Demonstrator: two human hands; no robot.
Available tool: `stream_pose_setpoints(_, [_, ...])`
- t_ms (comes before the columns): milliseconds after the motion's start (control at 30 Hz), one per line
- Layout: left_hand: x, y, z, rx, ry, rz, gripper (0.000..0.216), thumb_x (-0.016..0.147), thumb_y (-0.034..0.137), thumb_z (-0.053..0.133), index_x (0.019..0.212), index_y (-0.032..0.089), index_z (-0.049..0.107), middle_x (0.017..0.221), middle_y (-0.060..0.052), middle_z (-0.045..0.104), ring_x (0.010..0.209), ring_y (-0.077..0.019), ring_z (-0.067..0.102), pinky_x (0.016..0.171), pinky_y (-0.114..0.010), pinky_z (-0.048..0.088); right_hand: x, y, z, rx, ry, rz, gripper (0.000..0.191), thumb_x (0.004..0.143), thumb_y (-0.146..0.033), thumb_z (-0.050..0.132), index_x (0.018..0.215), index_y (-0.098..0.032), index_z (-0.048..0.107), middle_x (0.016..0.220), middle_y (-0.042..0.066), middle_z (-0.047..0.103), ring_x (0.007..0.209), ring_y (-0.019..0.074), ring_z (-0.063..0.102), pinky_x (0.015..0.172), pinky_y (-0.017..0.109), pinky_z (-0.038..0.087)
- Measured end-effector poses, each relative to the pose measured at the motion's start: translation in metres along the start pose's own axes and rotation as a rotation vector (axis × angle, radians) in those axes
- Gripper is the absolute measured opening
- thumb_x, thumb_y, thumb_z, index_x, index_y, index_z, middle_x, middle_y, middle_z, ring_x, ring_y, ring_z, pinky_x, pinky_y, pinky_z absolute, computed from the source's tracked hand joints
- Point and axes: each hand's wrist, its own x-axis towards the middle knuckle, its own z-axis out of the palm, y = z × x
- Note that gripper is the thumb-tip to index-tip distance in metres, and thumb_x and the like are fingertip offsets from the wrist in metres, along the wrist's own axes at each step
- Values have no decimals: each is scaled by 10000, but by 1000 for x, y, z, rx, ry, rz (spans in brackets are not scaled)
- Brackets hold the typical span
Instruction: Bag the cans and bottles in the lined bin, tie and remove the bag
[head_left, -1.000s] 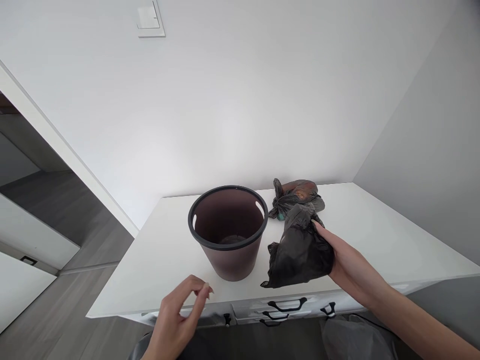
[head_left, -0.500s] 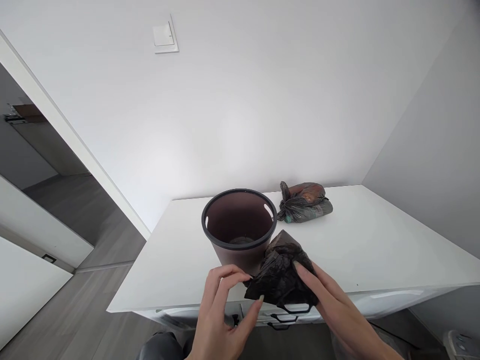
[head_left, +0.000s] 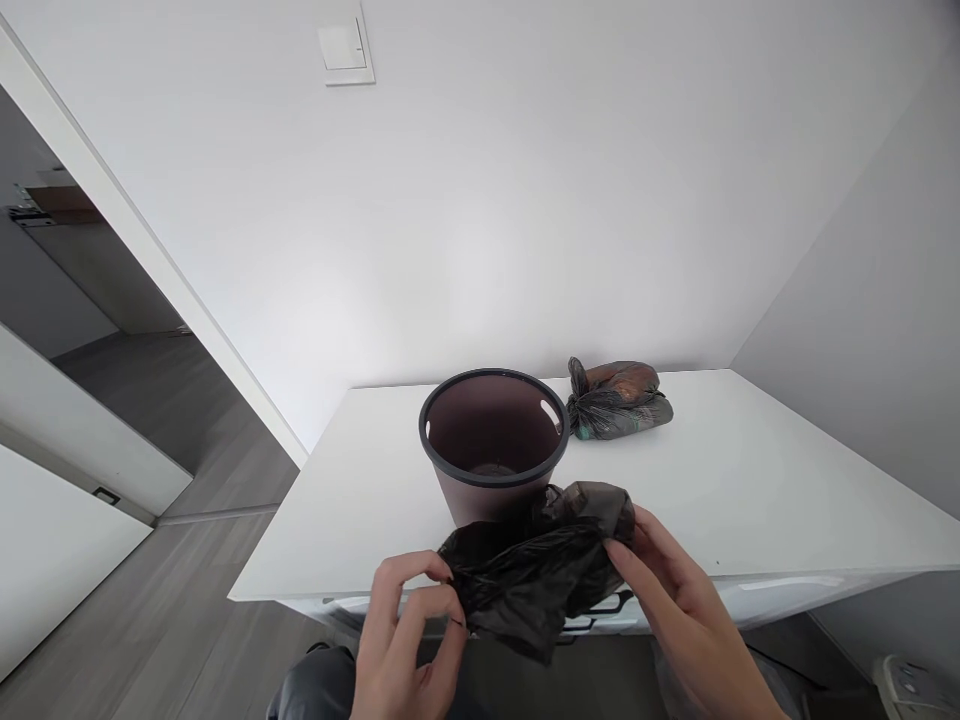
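Note:
A thin black plastic bag (head_left: 536, 575) stretches between my two hands in front of the bin, over the front edge of the white top. My left hand (head_left: 412, 625) pinches its left edge between thumb and fingers. Thumb and fingers of my right hand (head_left: 667, 590) are closed on the bunched right end. Just behind the bag stands a brown bin (head_left: 480, 430) with a black rim and cut-out handles; the bag hides its lower front. To its right lies a knotted dark see-through bag (head_left: 619, 402) with things inside.
The bin and filled bag rest on a white dresser top (head_left: 360, 480), against a white wall. Black drawer handles (head_left: 611, 603) show below its front edge. A light switch (head_left: 345, 48) is on the wall. At left is a doorway with grey flooring (head_left: 217, 540).
My left hand has moved left and closed on the bag's edge. The bag is now spread wider between my hands. The view has shifted slightly.

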Motion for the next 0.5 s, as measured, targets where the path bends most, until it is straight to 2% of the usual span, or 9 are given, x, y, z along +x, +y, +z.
stream_pose_setpoints(133, [3, -9, -13, 75, 52, 54, 289, 901, -57, 542, 919, 231, 547, 1066, -72, 543, 982, -159, 587, 756, -253, 477, -9, -10, 0, -19, 4, -71, 477, 896, -513, 731, 1317, -293, 683, 1382, 84, 684, 1329, 298, 614, 1035, 353, 585])
stream_pose_setpoints(267, [7, -13, -24, 43, 83, 10, 272, 921, -45, 523, 921, 226, 551, 1047, -59, 546, 990, -149, 587, 798, -257, 492, -15, -9, 0, -64, -59, -60, 424, 925, -508, 699, 1286, -289, 654, 1390, 96, 663, 1302, 277, 625, 1037, 344, 575])
stream_pose_setpoints(400, [12, -18, -31, -5, 112, -45, 246, 930, -14, 544, 999, 219, 579, 1062, -59, 558, 1006, -154, 592, 819, -275, 517, -16, 1, 1, -139, -192, -38, 406, 956, -492, 654, 1302, -283, 614, 1329, 108, 679, 1223, 242, 661, 1037, 343, 556])
stream_pose_setpoints(500, [17, -19, -33, -28, 179, -68, 247, 929, 5, 579, 1051, 219, 587, 1041, -49, 573, 984, -153, 607, 815, -281, 537, -15, 11, 1, -271, -365, -53, 459, 952, -428, 641, 1379, -279, 562, 1191, 101, 718, 1094, 224, 696, 988, 347, 559])
